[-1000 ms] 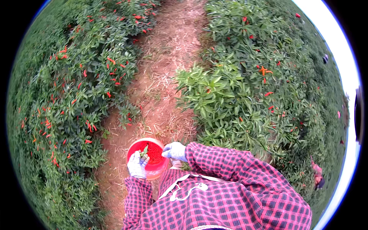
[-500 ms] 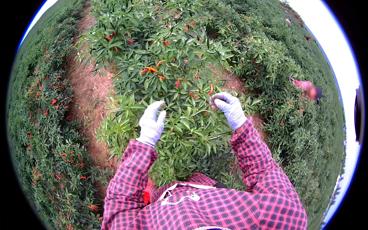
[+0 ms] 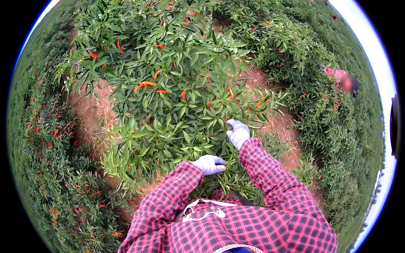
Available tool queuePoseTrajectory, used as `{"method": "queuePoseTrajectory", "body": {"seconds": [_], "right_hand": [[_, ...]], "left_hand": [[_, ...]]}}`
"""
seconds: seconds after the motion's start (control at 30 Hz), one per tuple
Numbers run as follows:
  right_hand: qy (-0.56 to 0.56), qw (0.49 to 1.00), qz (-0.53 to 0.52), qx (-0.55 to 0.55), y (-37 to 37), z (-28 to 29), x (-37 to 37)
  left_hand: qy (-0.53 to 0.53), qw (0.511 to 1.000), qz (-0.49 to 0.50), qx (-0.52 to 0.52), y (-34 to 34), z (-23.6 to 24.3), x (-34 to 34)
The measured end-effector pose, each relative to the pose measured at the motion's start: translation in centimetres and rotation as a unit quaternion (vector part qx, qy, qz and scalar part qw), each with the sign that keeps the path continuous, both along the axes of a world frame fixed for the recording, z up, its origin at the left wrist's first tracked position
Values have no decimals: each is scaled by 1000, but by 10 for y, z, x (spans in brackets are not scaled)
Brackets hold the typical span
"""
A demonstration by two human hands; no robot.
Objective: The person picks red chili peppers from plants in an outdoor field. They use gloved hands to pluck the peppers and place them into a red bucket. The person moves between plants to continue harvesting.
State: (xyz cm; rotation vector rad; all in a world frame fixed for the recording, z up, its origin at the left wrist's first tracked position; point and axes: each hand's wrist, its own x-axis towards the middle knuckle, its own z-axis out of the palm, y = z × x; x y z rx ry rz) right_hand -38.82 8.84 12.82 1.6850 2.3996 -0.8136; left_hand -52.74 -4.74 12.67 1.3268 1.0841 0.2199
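I look down on a bushy green chilli plant (image 3: pixel 177 97) with red and orange peppers (image 3: pixel 145 85) among its leaves. My left hand (image 3: pixel 209 163), in a pale glove, reaches into the low foliage close to my body, fingers curled among leaves and stems. My right hand (image 3: pixel 238 133), also gloved, is pushed into the leaves a little farther out and to the right. Whether either hand grips a pepper or a stem is hidden by the leaves. Both sleeves are red plaid.
Straw-covered soil paths (image 3: pixel 90 114) run on both sides of the plant. More chilli rows (image 3: pixel 50 139) fill the left and the right. Another person in pink (image 3: pixel 341 80) bends among the plants at the far right.
A second ago both hands were at a red bucket over a path. Then I faced the plant with hands raised on its top. Now both hands are lower and deeper in the foliage.
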Motion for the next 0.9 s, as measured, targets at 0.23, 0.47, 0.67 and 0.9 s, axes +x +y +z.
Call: {"method": "queuePoseTrajectory", "body": {"seconds": [0.23,0.47,0.67,0.9], "right_hand": [[-89,984,-143,50,3,2,-44],[-161,984,-68,27,29,-12,-71],[136,984,-98,-60,32,-14,-63],[323,835,-240,-376,-23,-13,-54]], "left_hand": [[172,964,171,-111,12,-22,-41],[345,924,119,-116,4,-49,-76],[257,935,213,-117,-35,-112,-114],[367,927,43,-69,-13,-55,-99]]}}
